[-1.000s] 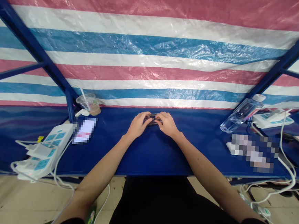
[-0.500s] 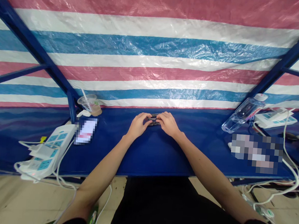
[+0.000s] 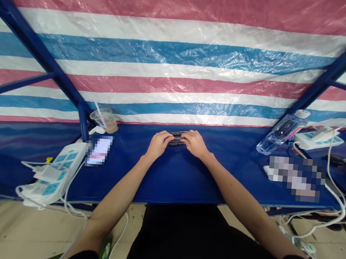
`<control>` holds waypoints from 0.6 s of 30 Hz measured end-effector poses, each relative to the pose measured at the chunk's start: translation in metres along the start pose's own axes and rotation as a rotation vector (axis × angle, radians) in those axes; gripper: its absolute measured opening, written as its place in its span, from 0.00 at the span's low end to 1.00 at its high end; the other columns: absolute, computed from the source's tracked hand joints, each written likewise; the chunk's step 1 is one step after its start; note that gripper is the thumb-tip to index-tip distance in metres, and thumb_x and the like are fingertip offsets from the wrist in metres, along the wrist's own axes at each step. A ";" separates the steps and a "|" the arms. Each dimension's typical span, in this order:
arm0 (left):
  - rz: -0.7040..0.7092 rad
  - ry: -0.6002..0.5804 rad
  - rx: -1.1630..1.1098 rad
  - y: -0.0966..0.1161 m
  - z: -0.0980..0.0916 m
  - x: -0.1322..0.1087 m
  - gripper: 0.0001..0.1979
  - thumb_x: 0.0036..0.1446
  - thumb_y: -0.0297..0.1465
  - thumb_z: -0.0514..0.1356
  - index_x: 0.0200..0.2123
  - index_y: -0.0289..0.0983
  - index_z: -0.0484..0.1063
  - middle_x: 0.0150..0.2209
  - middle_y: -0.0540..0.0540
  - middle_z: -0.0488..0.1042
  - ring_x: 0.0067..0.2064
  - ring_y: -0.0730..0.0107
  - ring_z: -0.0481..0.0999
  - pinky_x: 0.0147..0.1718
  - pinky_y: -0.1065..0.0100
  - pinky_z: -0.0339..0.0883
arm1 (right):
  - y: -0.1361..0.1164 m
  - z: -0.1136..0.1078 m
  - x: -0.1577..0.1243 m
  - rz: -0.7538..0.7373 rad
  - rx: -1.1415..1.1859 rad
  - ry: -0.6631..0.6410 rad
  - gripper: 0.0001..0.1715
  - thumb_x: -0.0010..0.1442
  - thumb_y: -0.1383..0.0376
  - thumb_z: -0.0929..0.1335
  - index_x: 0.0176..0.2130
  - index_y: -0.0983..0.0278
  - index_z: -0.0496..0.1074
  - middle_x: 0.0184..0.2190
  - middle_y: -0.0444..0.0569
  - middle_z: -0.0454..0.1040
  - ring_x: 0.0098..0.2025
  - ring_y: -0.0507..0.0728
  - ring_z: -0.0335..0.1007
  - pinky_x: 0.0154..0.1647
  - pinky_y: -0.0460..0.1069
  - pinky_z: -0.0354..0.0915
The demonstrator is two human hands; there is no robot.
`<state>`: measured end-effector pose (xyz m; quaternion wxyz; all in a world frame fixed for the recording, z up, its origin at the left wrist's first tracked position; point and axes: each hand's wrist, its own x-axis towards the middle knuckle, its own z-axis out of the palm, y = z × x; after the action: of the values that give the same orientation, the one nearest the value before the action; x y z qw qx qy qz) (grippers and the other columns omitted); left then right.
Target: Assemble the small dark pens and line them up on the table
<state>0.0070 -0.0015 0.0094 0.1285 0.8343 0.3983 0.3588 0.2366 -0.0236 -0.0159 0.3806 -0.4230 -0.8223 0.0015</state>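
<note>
At the far middle of the blue table, my left hand is closed with its fingertips on the left end of a small dark slatted item. It looks like a few thin dark bars lying one behind another; its exact kind is too small to tell. On the right end of the same item rest the bent fingers of my right hand, closed on it. Both hands sit low over the tabletop, and their fingers cover the item's two ends.
On the left are a plastic cup with a straw, a phone and a white power strip with cables. To the right, a water bottle leans near another power strip and a blurred-out item. Striped sheeting hangs behind.
My left thumb and fingers have drawn closer together at the item's left end, and slightly more of the dark bars shows between my hands. My right hand is nearly still.
</note>
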 end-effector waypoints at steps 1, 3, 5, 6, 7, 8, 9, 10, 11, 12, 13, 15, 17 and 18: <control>0.006 0.001 -0.001 0.000 0.000 0.000 0.16 0.72 0.42 0.57 0.38 0.40 0.80 0.41 0.44 0.82 0.44 0.60 0.81 0.49 0.60 0.72 | 0.001 0.000 0.000 -0.002 -0.007 -0.004 0.09 0.73 0.65 0.66 0.44 0.61 0.77 0.41 0.53 0.82 0.44 0.63 0.70 0.47 0.57 0.60; 0.012 0.001 -0.001 0.000 0.000 -0.001 0.16 0.72 0.42 0.57 0.39 0.40 0.80 0.41 0.44 0.82 0.44 0.60 0.80 0.49 0.60 0.72 | 0.001 0.000 0.000 0.003 -0.012 -0.001 0.09 0.73 0.65 0.67 0.44 0.61 0.78 0.41 0.53 0.82 0.45 0.63 0.70 0.47 0.57 0.61; 0.008 -0.007 0.008 0.000 0.001 -0.001 0.15 0.73 0.41 0.57 0.41 0.40 0.80 0.41 0.44 0.81 0.44 0.59 0.80 0.48 0.60 0.71 | 0.000 -0.001 0.001 0.014 -0.006 0.015 0.08 0.73 0.65 0.68 0.43 0.61 0.78 0.42 0.53 0.83 0.45 0.63 0.71 0.48 0.57 0.61; 0.004 -0.019 0.019 0.000 0.001 -0.001 0.16 0.73 0.41 0.56 0.41 0.40 0.80 0.41 0.44 0.81 0.44 0.59 0.80 0.48 0.61 0.71 | -0.001 -0.001 0.001 0.020 -0.005 0.024 0.07 0.72 0.66 0.68 0.43 0.61 0.78 0.42 0.52 0.83 0.45 0.63 0.71 0.48 0.56 0.61; -0.001 -0.035 0.032 0.000 0.002 -0.002 0.16 0.74 0.40 0.55 0.41 0.40 0.80 0.41 0.44 0.81 0.44 0.60 0.80 0.47 0.61 0.71 | -0.001 -0.001 0.001 0.026 -0.007 0.033 0.07 0.72 0.66 0.68 0.43 0.61 0.78 0.42 0.52 0.83 0.45 0.63 0.71 0.48 0.56 0.61; -0.005 -0.054 0.042 0.000 0.003 -0.002 0.17 0.74 0.40 0.55 0.41 0.39 0.80 0.41 0.44 0.81 0.43 0.60 0.80 0.46 0.61 0.71 | -0.002 -0.001 0.001 0.031 -0.012 0.038 0.06 0.71 0.67 0.69 0.42 0.61 0.78 0.42 0.52 0.83 0.46 0.62 0.71 0.49 0.56 0.61; -0.008 -0.074 0.049 0.000 0.004 -0.002 0.17 0.74 0.39 0.54 0.40 0.39 0.81 0.40 0.44 0.81 0.43 0.60 0.80 0.46 0.62 0.70 | -0.002 -0.001 0.001 0.034 -0.017 0.038 0.06 0.70 0.68 0.69 0.42 0.61 0.78 0.41 0.52 0.83 0.46 0.62 0.71 0.49 0.56 0.61; -0.012 -0.089 0.051 0.000 0.004 -0.002 0.17 0.74 0.39 0.54 0.39 0.39 0.81 0.40 0.45 0.82 0.42 0.61 0.80 0.45 0.63 0.70 | -0.002 0.000 0.000 0.037 -0.021 0.033 0.06 0.70 0.69 0.69 0.42 0.61 0.78 0.41 0.51 0.83 0.46 0.62 0.71 0.48 0.55 0.61; -0.016 -0.098 0.050 -0.001 0.005 -0.001 0.17 0.74 0.38 0.55 0.39 0.40 0.81 0.40 0.45 0.82 0.42 0.61 0.80 0.45 0.63 0.70 | -0.002 0.000 0.000 0.040 -0.023 0.024 0.07 0.70 0.69 0.69 0.41 0.61 0.79 0.41 0.51 0.83 0.45 0.62 0.72 0.48 0.55 0.61; -0.022 -0.100 0.046 -0.002 0.005 -0.001 0.16 0.73 0.37 0.56 0.39 0.40 0.82 0.40 0.46 0.82 0.42 0.61 0.80 0.45 0.64 0.70 | -0.002 0.000 0.000 0.043 -0.024 0.012 0.07 0.70 0.69 0.69 0.41 0.61 0.79 0.41 0.51 0.83 0.45 0.61 0.72 0.48 0.55 0.60; -0.027 -0.097 0.043 -0.002 0.005 -0.001 0.15 0.73 0.37 0.57 0.38 0.40 0.82 0.40 0.46 0.83 0.41 0.62 0.81 0.45 0.64 0.70 | -0.002 0.001 0.000 0.047 -0.024 0.000 0.07 0.70 0.68 0.69 0.41 0.61 0.80 0.41 0.51 0.83 0.45 0.61 0.72 0.47 0.55 0.60; -0.037 -0.087 0.041 -0.004 0.004 0.000 0.14 0.72 0.36 0.58 0.38 0.41 0.83 0.39 0.47 0.83 0.41 0.62 0.81 0.44 0.65 0.70 | -0.002 0.001 0.000 0.058 -0.032 -0.018 0.08 0.71 0.66 0.69 0.41 0.61 0.81 0.40 0.51 0.84 0.44 0.61 0.73 0.47 0.55 0.60; -0.044 -0.085 0.044 -0.005 0.003 0.000 0.14 0.72 0.35 0.59 0.37 0.41 0.83 0.39 0.47 0.83 0.40 0.62 0.81 0.44 0.65 0.69 | -0.004 0.001 0.001 0.070 -0.049 -0.027 0.09 0.72 0.64 0.69 0.41 0.62 0.81 0.40 0.51 0.84 0.44 0.61 0.74 0.48 0.55 0.60; -0.045 -0.085 0.047 -0.005 0.003 0.000 0.14 0.72 0.35 0.59 0.36 0.41 0.83 0.38 0.47 0.83 0.40 0.63 0.81 0.43 0.65 0.69 | -0.005 0.000 0.001 0.074 -0.056 -0.028 0.10 0.72 0.63 0.69 0.40 0.62 0.82 0.39 0.51 0.85 0.44 0.61 0.75 0.48 0.55 0.59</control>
<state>0.0062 0.0020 0.0047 0.1337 0.8423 0.4197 0.3106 0.2327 -0.0258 -0.0138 0.3567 -0.4637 -0.8110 -0.0016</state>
